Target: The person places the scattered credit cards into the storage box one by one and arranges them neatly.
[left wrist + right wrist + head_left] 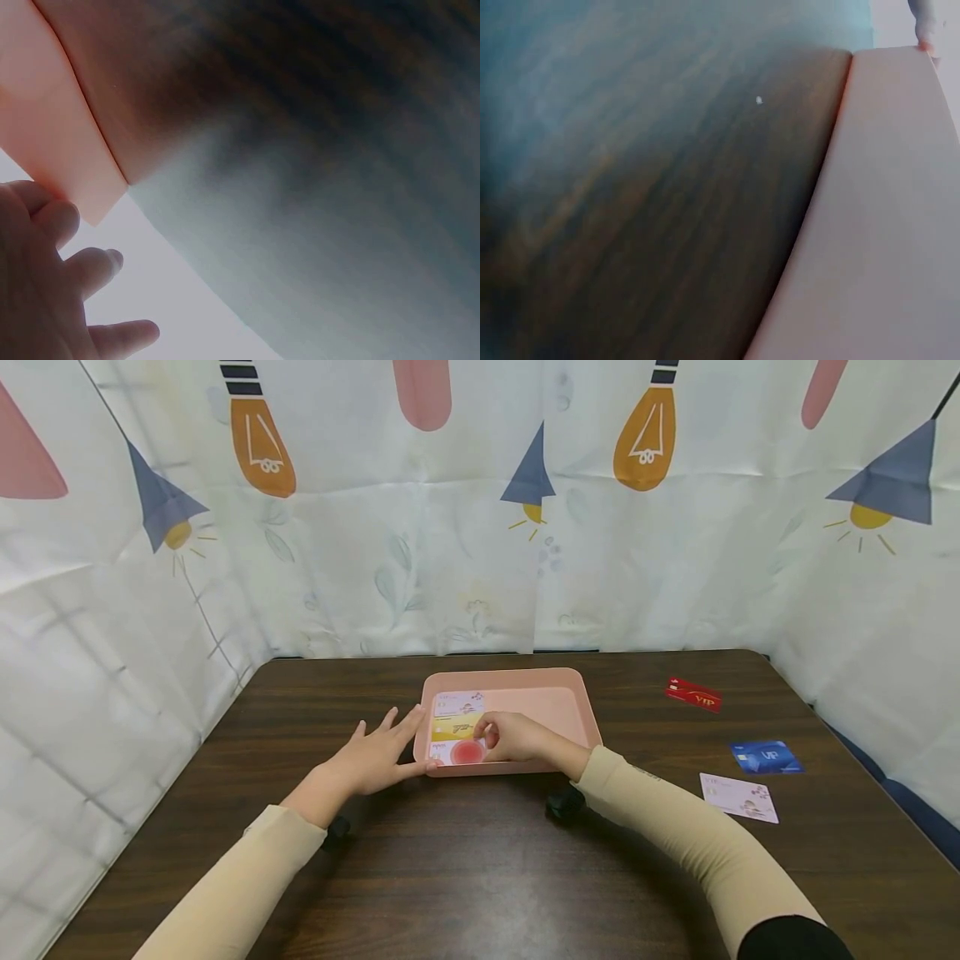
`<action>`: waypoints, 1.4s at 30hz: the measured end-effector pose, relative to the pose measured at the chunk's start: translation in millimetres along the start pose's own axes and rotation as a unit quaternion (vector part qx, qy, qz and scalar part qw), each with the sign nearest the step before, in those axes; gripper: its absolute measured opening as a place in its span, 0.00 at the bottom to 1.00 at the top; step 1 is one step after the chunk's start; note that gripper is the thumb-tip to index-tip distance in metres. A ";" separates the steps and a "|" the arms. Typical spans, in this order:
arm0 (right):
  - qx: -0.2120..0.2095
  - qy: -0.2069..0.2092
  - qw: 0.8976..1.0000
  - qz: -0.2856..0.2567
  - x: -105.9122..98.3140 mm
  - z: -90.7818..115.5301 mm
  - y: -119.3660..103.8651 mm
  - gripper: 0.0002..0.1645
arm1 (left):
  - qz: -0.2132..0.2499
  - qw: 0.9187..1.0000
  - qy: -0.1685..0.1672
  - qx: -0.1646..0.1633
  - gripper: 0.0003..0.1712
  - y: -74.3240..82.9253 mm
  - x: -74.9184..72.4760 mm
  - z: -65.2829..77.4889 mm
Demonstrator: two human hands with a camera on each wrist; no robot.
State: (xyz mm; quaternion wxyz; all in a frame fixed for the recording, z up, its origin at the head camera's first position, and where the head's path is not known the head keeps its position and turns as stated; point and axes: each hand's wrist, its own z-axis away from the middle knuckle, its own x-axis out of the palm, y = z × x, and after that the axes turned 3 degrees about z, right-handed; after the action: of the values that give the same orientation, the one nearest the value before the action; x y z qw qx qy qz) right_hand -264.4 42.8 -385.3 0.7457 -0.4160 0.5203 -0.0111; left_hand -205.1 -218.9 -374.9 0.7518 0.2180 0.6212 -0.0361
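Mostly, the head view shows a pink tray (551,710) on the dark wood surface (487,877), close to its 12 o'clock edge. Lots of wood shows at 6 o'clock. Three cards lie in a row along the tray's 9 o'clock wall: a pale card (460,702) at the far end, a yellow card (452,727) in the middle, a circle card (450,755) at the near end. Pink floor shows on the tray's 3 o'clock side.

More cards lie on the wood toward 3 o'clock: a red card (693,694), a blue card (767,757) nearest the side edge, and a lilac card (739,797) near the right sleeve (675,818).

The left hand (378,756) reaches in from 7 o'clock. Its grip is wide, and its thumb touches the tray's near left corner. The right hand (510,735) comes from 4 o'clock, over the near wall. Its grip is narrow, fingers bent over the cards; I cannot tell if it pinches one.

The left wrist view shows the tray's outer wall up close at 10 o'clock, with a finger touching the corner.

The right wrist view shows that wall running from 6 to 1 o'clock, and a white speck (758,100) that the head view does not show.
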 end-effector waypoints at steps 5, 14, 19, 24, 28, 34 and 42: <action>0.019 0.019 0.999 -0.041 -9.2 3.7 0.5 0.21 | -0.001 1.000 -0.001 -0.002 0.59 0.0 -0.4 0.3; -0.026 0.084 0.996 -0.004 -29.9 16.7 3.2 0.14 | 0.000 1.000 0.001 -0.001 0.59 -0.9 -0.3 1.0; -0.060 0.124 0.991 0.000 -39.6 26.2 12.8 0.11 | -0.001 1.000 0.002 0.003 0.59 -1.9 1.4 -0.3; -0.113 0.163 0.980 0.007 -51.2 37.9 25.8 0.11 | -0.002 1.000 0.000 0.000 0.60 -2.4 2.1 -0.6; -0.110 0.173 0.979 0.004 -60.7 49.1 37.0 0.11 | -0.001 1.000 0.000 -0.001 0.61 -2.5 1.7 -0.1; -0.071 0.177 0.982 -0.009 -77.7 68.5 51.8 0.13 | 0.001 1.000 -0.001 -0.002 0.61 -2.9 2.1 -1.5; -0.044 0.209 0.977 -0.003 -104.8 88.6 79.4 0.13 | 0.005 1.000 -0.001 -0.002 0.62 -2.8 2.3 -0.7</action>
State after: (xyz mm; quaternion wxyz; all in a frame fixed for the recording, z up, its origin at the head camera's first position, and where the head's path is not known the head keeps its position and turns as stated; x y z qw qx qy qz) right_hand -275.8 195.7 -345.2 0.6015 -0.4381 0.6635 -0.0772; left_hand -206.1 -220.6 -377.9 0.7529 0.2195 0.6197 -0.0309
